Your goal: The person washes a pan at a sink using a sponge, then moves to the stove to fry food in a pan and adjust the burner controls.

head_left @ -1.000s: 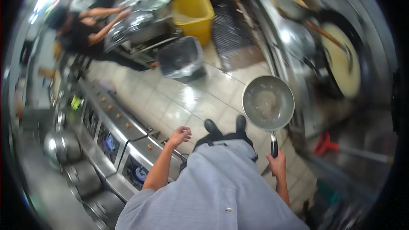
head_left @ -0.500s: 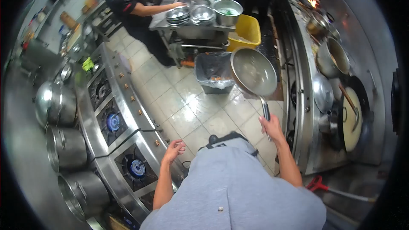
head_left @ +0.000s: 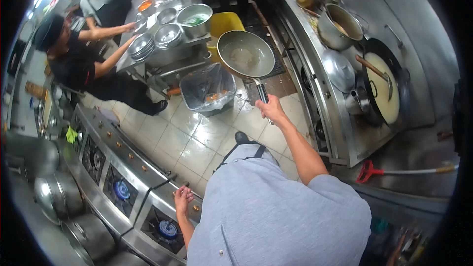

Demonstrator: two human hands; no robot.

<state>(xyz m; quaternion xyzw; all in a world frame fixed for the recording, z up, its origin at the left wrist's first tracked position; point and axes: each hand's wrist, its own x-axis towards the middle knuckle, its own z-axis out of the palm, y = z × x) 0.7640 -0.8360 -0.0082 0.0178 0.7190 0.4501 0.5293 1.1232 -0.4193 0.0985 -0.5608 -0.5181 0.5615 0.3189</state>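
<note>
Farther forward than half a second ago, and more in front of the body, the right hand (head_left: 270, 108) now carries the frying pan (head_left: 245, 54) at arm's length. Fingers wrap the dark handle; the pan rides in the air, its grey inside turned up, in line with part of the yellow bin (head_left: 229, 21) beyond. Nearer stands the bag-lined bin (head_left: 189, 94), just left of the pan's handle. Down by the stove's (head_left: 129, 183) front edge, the left hand (head_left: 184, 199) has its fingers loosely curled, with nothing I can see in it; whether it touches the edge I can't tell. Two burners (head_left: 168, 229) beside it show blue flame. Across the aisle, a person in dark clothes (head_left: 71, 64) reaches toward metal bowls (head_left: 168, 35).
</note>
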